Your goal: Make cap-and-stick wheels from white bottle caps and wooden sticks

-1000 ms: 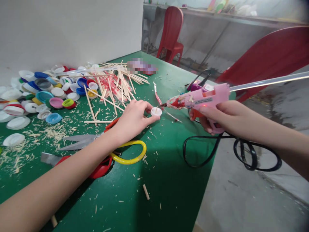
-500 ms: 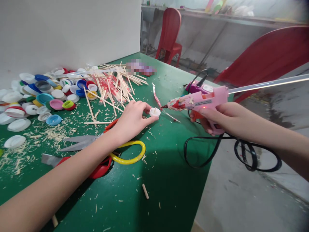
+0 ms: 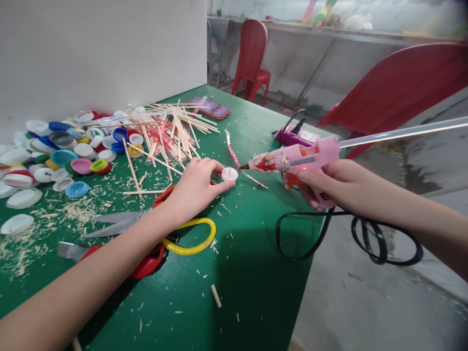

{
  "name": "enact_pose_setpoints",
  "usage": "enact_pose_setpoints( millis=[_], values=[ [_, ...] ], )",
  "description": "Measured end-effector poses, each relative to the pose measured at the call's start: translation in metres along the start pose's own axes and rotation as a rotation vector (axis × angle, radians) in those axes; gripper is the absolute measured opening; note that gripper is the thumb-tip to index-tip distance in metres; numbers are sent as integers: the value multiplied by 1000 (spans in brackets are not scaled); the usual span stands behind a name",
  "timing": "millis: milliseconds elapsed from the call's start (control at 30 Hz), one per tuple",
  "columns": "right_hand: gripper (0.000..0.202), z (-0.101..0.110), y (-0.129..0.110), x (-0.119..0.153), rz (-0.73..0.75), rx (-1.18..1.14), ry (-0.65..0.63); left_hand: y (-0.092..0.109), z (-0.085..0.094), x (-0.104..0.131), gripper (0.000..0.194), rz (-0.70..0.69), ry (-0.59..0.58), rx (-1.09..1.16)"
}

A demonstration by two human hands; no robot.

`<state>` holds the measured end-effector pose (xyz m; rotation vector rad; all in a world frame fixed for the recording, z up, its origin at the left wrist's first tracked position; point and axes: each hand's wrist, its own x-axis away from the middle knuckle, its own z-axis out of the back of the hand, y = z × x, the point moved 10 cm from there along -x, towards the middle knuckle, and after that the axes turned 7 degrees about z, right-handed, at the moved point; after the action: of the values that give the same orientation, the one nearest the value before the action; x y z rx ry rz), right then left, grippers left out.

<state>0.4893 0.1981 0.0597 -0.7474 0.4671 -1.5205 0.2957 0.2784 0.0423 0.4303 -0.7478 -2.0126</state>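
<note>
Between the thumb and fingers of my left hand is a small white bottle cap, open side up, with a short bit of wooden stick standing in it. My right hand grips a pink hot glue gun by its handle, and a small light glows on its side. The gun's nozzle points left, close to the cap's right rim; I cannot tell whether they touch. A long clear glue stick sticks out of the gun's back. Under my left wrist lie scissors with yellow and red handles.
Bottle caps in many colours are heaped at the left, beside wooden sticks and shavings. A red-handled cutter lies near my left forearm. A purple power strip and black cord are at the right table edge.
The whole view has shifted slightly, so everything sits a little lower and further left. Both hands keep their holds, and the glue gun's nozzle stays close to the cap.
</note>
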Motion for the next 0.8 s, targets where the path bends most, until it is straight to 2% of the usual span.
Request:
enact_pose_setpoints(
  millis=[567,800],
  values=[
    [74,-7,-23,-10,98,35,-25,0,-1,0,17,-3,6,0],
    [77,-5,-19,-14,61,58,-5,1,0,0,16,3,-4,14]
  ],
)
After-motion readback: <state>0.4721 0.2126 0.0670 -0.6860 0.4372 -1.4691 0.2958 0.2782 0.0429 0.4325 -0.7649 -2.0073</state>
